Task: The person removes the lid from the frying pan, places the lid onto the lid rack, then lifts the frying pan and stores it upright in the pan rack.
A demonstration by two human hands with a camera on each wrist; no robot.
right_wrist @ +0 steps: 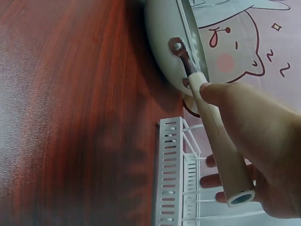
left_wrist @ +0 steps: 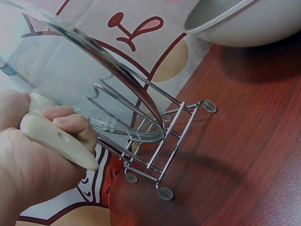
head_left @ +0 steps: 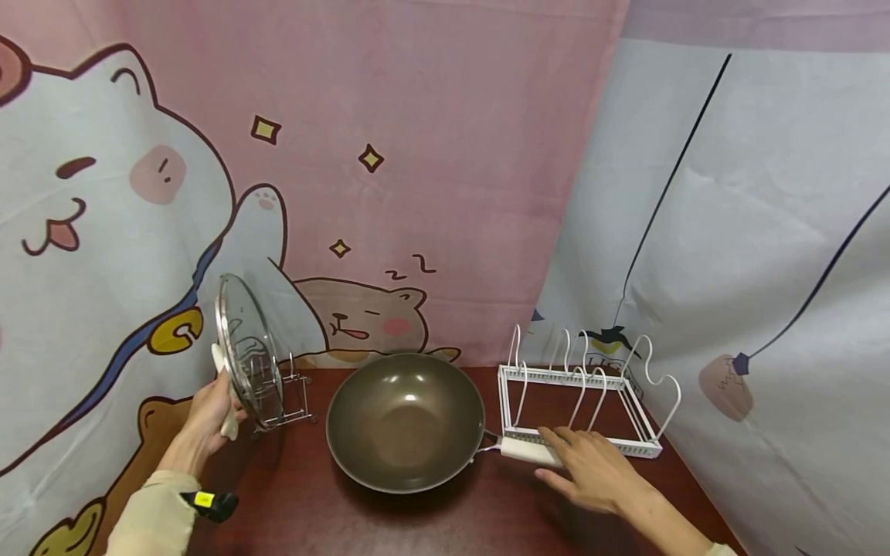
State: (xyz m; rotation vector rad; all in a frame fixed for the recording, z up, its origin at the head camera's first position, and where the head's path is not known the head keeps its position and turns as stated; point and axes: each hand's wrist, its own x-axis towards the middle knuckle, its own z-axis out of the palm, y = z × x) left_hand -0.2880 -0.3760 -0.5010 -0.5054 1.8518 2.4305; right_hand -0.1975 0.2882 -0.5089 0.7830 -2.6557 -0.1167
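Locate glass lid (head_left: 252, 332) at left: tilted near upright, lower rim at chrome wire rack (left_wrist: 179, 147). Note L hand (head_left: 208, 413) gripping cream lid handle (left_wrist: 59, 141), fingers curled round it. Judge rim prob. btwn rack bars; cannot confirm full seating.

Locate wok (head_left: 406, 425) at centre, base down on dark red tabletop (head_left: 334, 525), w/ cream wok handle (head_left: 524, 450) pointing right, close by near rail of white rack (head_left: 640, 448). Note R hand (head_left: 594, 471) over wok handle: thumb to near side, fingers reaching past far side, not wrapped tight. Firm contact: cannot tell.

Recommended, L: hold w/ full grip until stable lean on bars; test by easing pressure slightly. Let go w/ straight pull-away, no sideways knock, to avoid tipping light wire rack.

Recommended, R: before any load, wrap fingers fully, thumb opposed, nearer bowl end for better ctrl. Expect wt. at bowl end; guard vs. wrist roll. Mind white rack: avoid snagging knuckles on uprights. Stabilise L first, load R second.
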